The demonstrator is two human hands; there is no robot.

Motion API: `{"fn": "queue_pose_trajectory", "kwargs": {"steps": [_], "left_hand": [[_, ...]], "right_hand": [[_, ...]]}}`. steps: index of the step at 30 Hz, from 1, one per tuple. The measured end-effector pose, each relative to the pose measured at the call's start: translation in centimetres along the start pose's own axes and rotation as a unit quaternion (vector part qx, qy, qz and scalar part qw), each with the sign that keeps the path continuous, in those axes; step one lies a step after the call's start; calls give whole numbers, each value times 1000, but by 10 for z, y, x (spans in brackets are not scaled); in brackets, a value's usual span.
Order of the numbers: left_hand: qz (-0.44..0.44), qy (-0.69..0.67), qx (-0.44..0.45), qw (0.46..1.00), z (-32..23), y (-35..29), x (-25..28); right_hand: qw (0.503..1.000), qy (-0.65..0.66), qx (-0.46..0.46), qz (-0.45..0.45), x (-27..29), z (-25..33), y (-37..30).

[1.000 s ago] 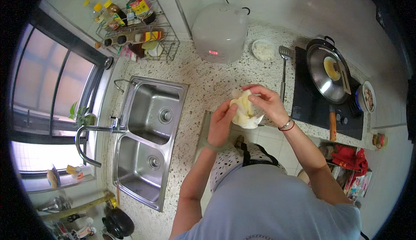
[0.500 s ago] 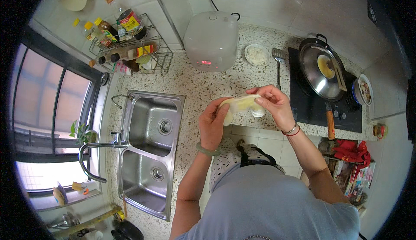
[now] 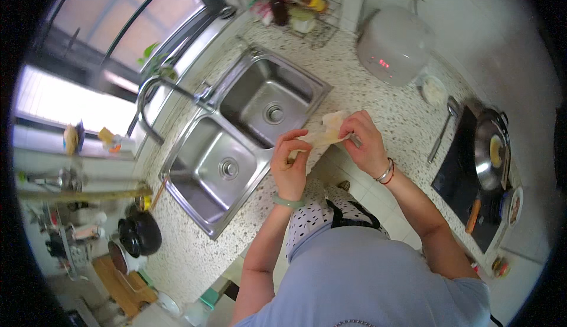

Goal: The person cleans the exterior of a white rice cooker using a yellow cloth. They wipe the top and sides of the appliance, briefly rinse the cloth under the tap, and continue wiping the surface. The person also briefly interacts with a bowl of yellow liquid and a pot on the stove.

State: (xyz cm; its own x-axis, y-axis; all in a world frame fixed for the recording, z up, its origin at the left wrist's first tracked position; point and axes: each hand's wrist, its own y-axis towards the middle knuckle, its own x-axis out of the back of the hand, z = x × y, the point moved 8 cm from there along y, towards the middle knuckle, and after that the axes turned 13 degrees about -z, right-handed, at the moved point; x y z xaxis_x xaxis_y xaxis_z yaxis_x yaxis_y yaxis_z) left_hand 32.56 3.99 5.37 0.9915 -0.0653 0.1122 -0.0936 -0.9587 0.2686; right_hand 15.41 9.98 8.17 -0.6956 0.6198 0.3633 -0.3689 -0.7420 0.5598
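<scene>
A thin, crumpled, see-through wrap [image 3: 326,132], whitish with a yellowish tint, stretches between my hands above the counter's front edge. My left hand [image 3: 289,164] has curled fingers at its left end, with thumb and fingertips closed on it; a jade-green bangle circles that wrist. My right hand [image 3: 364,144] pinches the other end between thumb and fingers, and a silver bracelet and a red cord sit on the wrist. Motion blurs the wrap, so whether it is a bag or a sheet I cannot make out.
Left of my hands lies a double steel sink [image 3: 263,148] with a curved tap [image 3: 142,105]. Farther right are a rice cooker [image 3: 396,43], a bowl of rice [image 3: 434,91], a slotted spatula [image 3: 443,129] and a wok [image 3: 490,150] on the black hob [image 3: 458,179]. A dark pot [image 3: 140,234] stands lower left.
My view has turned left toward the sink, so the cooker and hob shift rightward. The wrap stays in both hands, now bunched differently and paler.
</scene>
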Motion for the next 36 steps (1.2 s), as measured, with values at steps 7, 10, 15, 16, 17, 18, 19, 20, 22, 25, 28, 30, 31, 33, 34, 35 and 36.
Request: {"fn": "queue_pose_trajectory", "kwargs": {"steps": [7,10,15,16,17,18,19,20,22,25,28,30,31,33,34,35,36], "left_hand": [[-122,-150,252,948,86,17,128],[-212,-193,257,923,113,35,184],[-228,-241,248,910,139,60,248],[-247,-223,216,918,136,66,259],[-262,-208,193,923,132,73,272],[-276,-192,170,926,128,79,283],[-287,-179,148,929,127,84,291],[-291,-185,155,926,133,89,296],[-299,-196,171,918,147,96,305],[-292,-195,200,915,168,103,308],[-314,-259,252,878,187,107,306],[-326,-288,268,860,196,108,304],[-323,-300,265,857,200,110,302],[-322,-315,267,852,206,112,298],[-324,-316,272,849,209,112,297],[-326,-317,276,846,211,112,296],[-332,-312,279,845,212,112,296]], "right_hand": [[954,156,-185,178,-178,3,-3],[894,251,-286,238,-260,12,-4],[894,267,-199,300,-348,48,19],[896,265,-172,313,-357,56,18],[897,262,-145,326,-365,64,18],[906,224,-88,348,-369,74,19],[902,217,-107,357,-376,70,18],[897,210,-126,367,-383,65,17],[875,188,-243,374,-400,33,14],[866,188,-409,217,-423,-35,51],[867,107,-447,194,-450,-81,86],[868,43,-444,219,-467,-94,98],[870,28,-436,229,-473,-102,102],[873,-2,-420,246,-481,-116,103],[891,-28,-386,238,-481,-113,109],[893,-28,-380,239,-484,-114,109],[896,-29,-373,240,-487,-116,108]]}}
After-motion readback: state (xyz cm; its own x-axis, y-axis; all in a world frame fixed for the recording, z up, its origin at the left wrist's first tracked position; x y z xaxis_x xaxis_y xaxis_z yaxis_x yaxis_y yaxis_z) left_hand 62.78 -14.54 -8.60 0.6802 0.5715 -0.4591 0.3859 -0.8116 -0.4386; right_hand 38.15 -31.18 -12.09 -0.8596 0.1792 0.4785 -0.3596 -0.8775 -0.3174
